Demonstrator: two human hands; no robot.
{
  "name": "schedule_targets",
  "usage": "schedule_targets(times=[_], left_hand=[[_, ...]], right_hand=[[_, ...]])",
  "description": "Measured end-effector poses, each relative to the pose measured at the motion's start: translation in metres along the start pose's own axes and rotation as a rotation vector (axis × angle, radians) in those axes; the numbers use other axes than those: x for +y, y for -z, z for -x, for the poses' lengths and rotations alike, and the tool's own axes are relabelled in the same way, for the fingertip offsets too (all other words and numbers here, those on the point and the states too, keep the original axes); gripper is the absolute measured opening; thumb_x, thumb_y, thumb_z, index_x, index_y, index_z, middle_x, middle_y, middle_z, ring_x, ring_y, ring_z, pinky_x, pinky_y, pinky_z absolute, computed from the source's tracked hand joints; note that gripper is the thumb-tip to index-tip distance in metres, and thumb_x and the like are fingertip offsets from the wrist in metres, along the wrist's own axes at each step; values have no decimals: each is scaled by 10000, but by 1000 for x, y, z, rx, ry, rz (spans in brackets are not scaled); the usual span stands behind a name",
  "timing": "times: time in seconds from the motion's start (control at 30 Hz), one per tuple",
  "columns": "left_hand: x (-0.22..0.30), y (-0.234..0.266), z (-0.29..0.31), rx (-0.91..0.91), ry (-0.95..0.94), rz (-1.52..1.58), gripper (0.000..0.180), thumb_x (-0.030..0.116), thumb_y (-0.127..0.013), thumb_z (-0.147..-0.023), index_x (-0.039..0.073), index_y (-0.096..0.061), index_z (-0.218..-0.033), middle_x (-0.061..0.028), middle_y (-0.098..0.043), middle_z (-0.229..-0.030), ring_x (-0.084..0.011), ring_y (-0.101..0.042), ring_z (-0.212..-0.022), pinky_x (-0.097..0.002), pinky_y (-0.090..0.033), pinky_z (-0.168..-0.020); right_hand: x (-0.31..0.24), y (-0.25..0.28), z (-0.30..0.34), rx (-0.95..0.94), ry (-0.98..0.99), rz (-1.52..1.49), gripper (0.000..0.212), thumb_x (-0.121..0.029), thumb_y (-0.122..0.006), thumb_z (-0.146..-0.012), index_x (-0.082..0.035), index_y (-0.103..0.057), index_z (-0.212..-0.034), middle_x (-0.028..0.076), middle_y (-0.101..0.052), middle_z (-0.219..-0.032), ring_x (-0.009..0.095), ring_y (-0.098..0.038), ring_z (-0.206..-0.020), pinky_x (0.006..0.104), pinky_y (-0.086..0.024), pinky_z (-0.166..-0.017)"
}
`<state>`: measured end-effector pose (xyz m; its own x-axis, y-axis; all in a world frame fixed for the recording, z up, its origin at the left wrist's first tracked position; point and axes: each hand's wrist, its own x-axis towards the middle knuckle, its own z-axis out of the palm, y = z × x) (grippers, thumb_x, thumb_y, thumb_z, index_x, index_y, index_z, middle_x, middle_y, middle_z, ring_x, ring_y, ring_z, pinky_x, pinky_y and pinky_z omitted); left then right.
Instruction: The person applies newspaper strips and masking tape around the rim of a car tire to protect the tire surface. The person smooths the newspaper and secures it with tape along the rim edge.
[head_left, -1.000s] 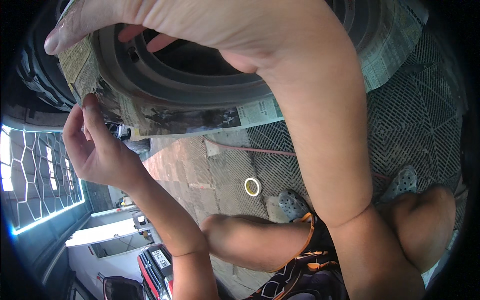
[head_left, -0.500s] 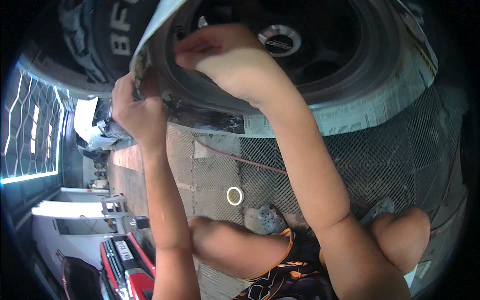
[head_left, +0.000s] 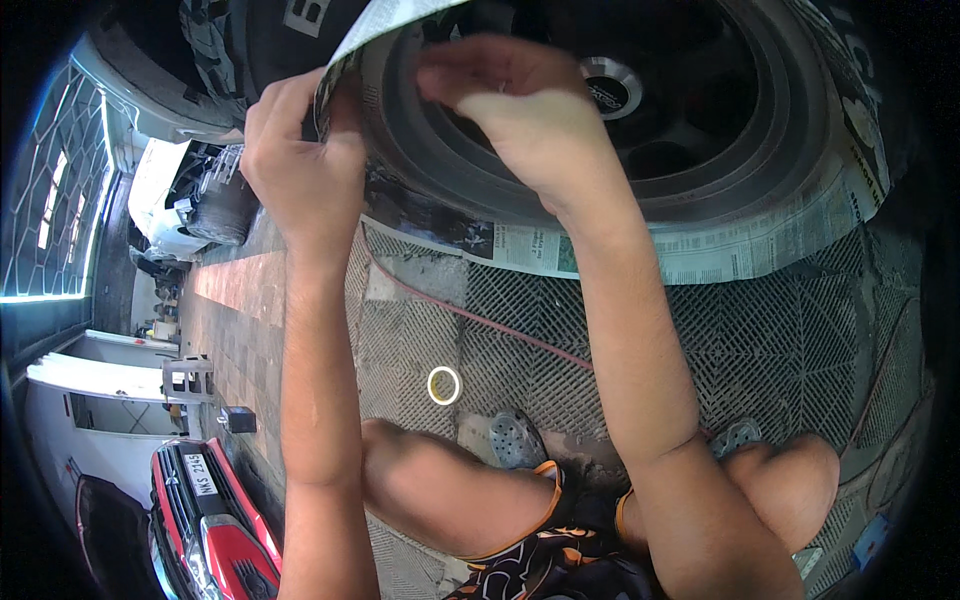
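Note:
A dark car wheel rim [head_left: 690, 110] fills the top of the view, with newspaper [head_left: 760, 245] tucked around it over the tyre. My left hand [head_left: 300, 170] pinches the newspaper's left edge at the rim's upper left. My right hand [head_left: 520, 110] presses its fingers into the gap at the rim's lip, just right of the left hand, and seems to push the paper in. A silver hub cap [head_left: 610, 85] sits at the wheel's middle, right of my right hand.
I squat on a grey grid floor mat [head_left: 780, 350]; my knees and grey clogs [head_left: 515, 440] are below. A roll of tape [head_left: 443, 385] lies on the mat, and a red hose [head_left: 480, 320] runs across it. A red car [head_left: 205, 510] stands at lower left.
The view has shifted so the wheel sits higher and more to the right. Both hands have moved along the rim, working the newspaper edge, and now lie closer together.

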<state>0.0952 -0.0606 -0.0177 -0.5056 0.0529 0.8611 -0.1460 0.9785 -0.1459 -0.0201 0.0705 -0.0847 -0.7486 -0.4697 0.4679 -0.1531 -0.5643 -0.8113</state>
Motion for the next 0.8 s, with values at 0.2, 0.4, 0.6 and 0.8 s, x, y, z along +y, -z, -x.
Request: schedule_targets(times=[0.2,0.4,0.6,0.8], left_hand=[[16,7,-11,46,37,165,180,125,-798,-887,54,-767,-1050,-71,-754,-980,-209,-698,-918,-350,-522,-859],[32,12,-20,73,-2,247,189,140,-784,-941,27,-776,-1092,-66,-781,-987,-121,-736,-895,-341,-561,-893],[48,8,-27,109,61,208,160,120,-776,-943,15,-778,-1064,-57,-772,-948,-117,-718,-881,-339,-555,-898],[50,8,-31,87,11,201,178,57,-730,-969,-36,-744,-1120,-113,-771,-1011,-150,-729,-918,-299,-568,-868]], right_hand=[[-39,30,-4,-70,224,-317,234,-137,-707,-928,20,-745,-1097,153,-773,-1018,234,-740,-955,347,-559,-891],[-54,75,10,29,355,-284,242,-144,-699,-934,31,-739,-1096,161,-769,-1023,244,-734,-967,348,-551,-903],[-74,92,11,64,412,-247,251,-151,-691,-941,42,-734,-1095,170,-765,-1028,254,-728,-979,348,-543,-915],[-83,98,17,109,439,-192,261,-158,-684,-947,53,-729,-1095,178,-761,-1034,265,-722,-991,349,-535,-927]])
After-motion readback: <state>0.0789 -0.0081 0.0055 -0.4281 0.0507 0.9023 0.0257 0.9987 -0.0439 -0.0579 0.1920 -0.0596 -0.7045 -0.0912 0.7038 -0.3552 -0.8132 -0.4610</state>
